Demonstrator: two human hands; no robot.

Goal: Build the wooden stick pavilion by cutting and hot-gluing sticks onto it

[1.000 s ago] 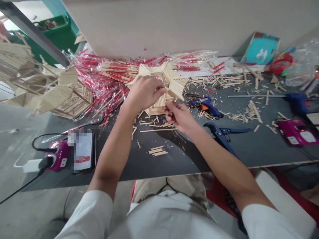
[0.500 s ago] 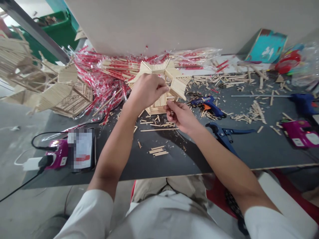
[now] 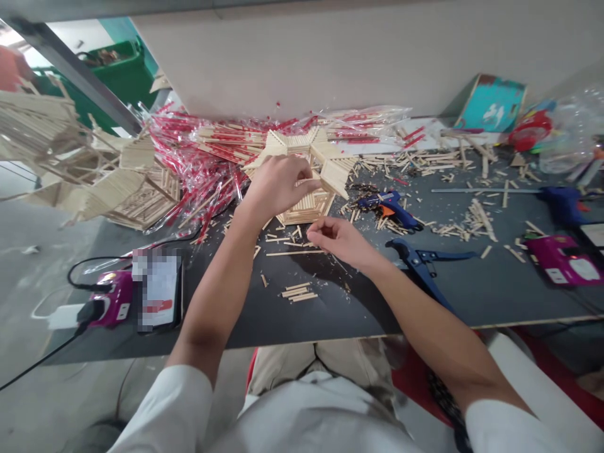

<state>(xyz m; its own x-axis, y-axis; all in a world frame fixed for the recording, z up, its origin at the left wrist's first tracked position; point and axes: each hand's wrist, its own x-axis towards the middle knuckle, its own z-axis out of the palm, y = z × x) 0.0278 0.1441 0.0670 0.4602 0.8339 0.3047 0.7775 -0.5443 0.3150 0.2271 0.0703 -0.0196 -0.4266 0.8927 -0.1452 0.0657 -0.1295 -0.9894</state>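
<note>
A star-shaped model built of pale wooden sticks (image 3: 311, 170) stands on the dark table (image 3: 472, 283), in front of the wall. My left hand (image 3: 278, 184) rests on its front, fingers curled and pinching at the sticks. Below the model, my right hand (image 3: 337, 240) hovers over loose cut sticks (image 3: 295, 242), fingers bunched in a pinch. What the pinch holds is too small to make out. A short row of cut sticks (image 3: 297, 291) lies nearer to me.
Bags of red-wrapped sticks (image 3: 198, 163) pile up at the back left, beside other stick structures (image 3: 94, 182). A blue glue gun (image 3: 389, 207) and blue cutters (image 3: 425, 264) lie to the right. A phone (image 3: 158, 296) and purple device (image 3: 111, 302) sit left; another purple device (image 3: 564, 258) far right.
My right hand has dropped away from the model's front, down toward the loose sticks on the table. My left hand stays on the model.
</note>
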